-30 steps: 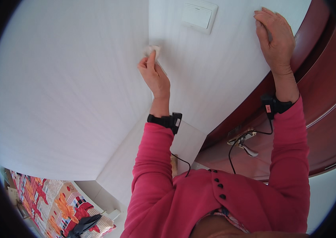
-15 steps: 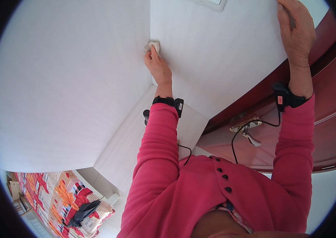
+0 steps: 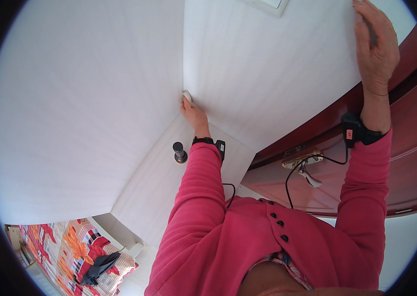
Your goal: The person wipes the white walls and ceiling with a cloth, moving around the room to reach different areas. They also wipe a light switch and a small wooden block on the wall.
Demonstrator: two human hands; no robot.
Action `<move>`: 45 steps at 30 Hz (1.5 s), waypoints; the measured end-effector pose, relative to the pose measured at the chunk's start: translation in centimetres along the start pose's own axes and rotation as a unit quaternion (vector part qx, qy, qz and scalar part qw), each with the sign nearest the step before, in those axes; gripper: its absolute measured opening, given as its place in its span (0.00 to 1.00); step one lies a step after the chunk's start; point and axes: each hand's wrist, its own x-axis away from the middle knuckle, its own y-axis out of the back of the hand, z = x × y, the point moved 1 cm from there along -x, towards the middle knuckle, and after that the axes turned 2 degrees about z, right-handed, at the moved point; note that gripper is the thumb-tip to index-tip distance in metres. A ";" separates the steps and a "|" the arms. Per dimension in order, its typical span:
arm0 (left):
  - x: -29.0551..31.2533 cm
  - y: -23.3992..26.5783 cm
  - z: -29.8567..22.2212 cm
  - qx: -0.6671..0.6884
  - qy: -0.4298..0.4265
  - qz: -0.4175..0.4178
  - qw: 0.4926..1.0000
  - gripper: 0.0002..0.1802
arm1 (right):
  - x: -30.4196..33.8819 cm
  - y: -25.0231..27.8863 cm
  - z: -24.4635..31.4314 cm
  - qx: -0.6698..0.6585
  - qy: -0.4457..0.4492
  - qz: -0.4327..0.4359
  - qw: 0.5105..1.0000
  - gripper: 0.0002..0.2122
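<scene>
In the inner corner where two white panels [image 3: 90, 113] meet, my left hand [image 3: 195, 116] presses a small folded white cloth [image 3: 187, 97]. Its fingers are closed on the cloth, just above the pale surface [image 3: 159, 182] at the base of the corner. High on the right, my right hand [image 3: 377, 52] is stretched upward, fingers extended and slightly bent, holding nothing that I can see. Its fingertips lie by the far right side of the right-hand panel; whether they touch it I cannot tell.
A black cylindrical object [image 3: 179, 154] stands on the pale surface beside my left forearm. To the right is a dark red door [image 3: 391, 167] with a metal handle [image 3: 310, 176]. A white wall plate [image 3: 272, 5] shows at the top. A bed with a flowered cover [image 3: 65, 241] lies lower left.
My left hand has slid down the corner with the cloth, toward the pale surface. The black cylinder shows more fully. My right hand stays in nearly the same place.
</scene>
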 end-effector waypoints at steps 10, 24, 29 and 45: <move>-0.1 0.7 -2.8 0.247 0.188 0.053 0.949 0.28 | 0.2 3.4 -1.2 0.205 0.112 0.165 0.958 0.07; 8.9 6.7 -32.4 0.178 -0.358 0.128 0.908 0.27 | 1.0 4.9 -0.4 0.027 0.010 0.063 0.998 0.10; 12.6 8.3 -43.3 0.196 -0.538 0.116 0.812 0.26 | 1.2 4.6 -0.8 -0.026 -0.019 0.034 0.999 0.12; 15.6 6.2 -33.9 0.072 -0.583 0.102 0.803 0.30 | 0.4 4.5 -0.6 -0.080 -0.070 0.012 0.994 0.12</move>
